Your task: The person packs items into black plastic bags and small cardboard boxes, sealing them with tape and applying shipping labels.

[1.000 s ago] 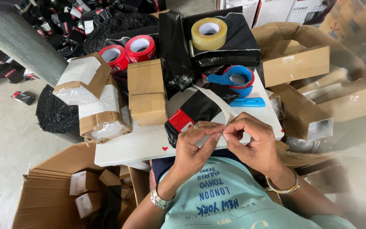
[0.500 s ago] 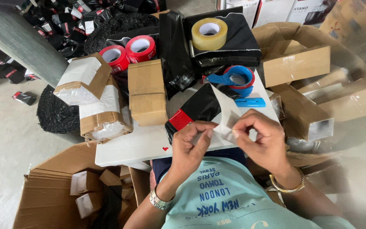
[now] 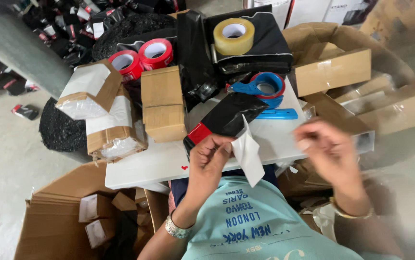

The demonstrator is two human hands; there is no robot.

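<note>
Over the white table [image 3: 145, 168], seen from the head camera, the right hand [image 3: 325, 144] has pulled away toward three o'clock, blurred, so its grip can't be told. Only the left hand [image 3: 207, 161] now pinches the thin, glossy white sheet [image 3: 248, 156], which hangs limp beside the crinkled black bag [image 3: 226, 115] at twelve o'clock.

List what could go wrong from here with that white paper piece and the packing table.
1. The white paper piece hangs from the left hand fingertips alone; the blurred right hand is apart from it, so it may curl or drop.
2. The black plastic mailer bag overhangs the crowded white table edge and could slide off.
</note>
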